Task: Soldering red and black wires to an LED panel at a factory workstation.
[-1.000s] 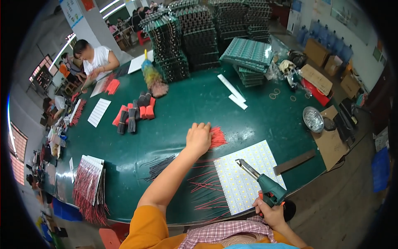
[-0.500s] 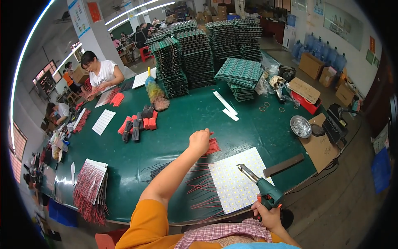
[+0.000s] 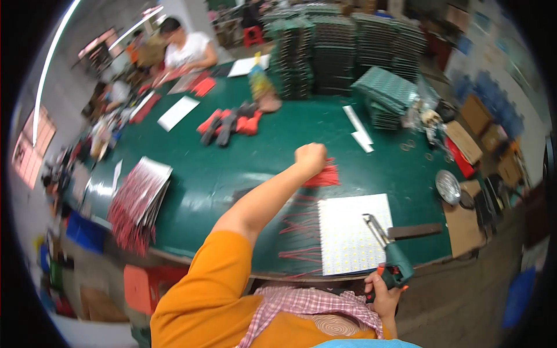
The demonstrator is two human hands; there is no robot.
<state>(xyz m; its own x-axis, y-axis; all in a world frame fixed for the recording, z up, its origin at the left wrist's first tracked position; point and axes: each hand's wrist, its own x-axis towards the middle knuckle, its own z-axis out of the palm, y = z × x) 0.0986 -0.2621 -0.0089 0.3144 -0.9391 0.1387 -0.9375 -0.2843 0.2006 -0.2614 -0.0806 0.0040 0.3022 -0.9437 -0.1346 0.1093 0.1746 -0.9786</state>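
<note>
My left hand (image 3: 311, 159) is closed at the end of a bundle of thin red wires (image 3: 326, 176), strands poking out beside the fingers. Its fingertips are hidden. My right hand (image 3: 382, 294) grips a green soldering gun (image 3: 397, 261) by the handle. The gun's metal tip lies over a white LED panel sheet (image 3: 351, 232) dotted with yellow squares. Pairs of red and dark wires (image 3: 301, 226) run out from the sheet's left edge. Dark wires lie partly hidden under my left forearm. Right of the sheet is a flat dark bar (image 3: 415, 231).
A stack of wired white sheets (image 3: 142, 191) hangs over the green table's (image 3: 203, 180) near left edge. Red and black wire bundles (image 3: 229, 124) lie farther off. Tall circuit board stacks (image 3: 333, 55) line the back. A metal bowl (image 3: 448, 187) stands right. A co-worker (image 3: 188, 49) sits far left.
The view has swung left and down, so the table's things sit farther right and higher. My left hand stays at the red wires; my right still holds the soldering gun over the sheet.
</note>
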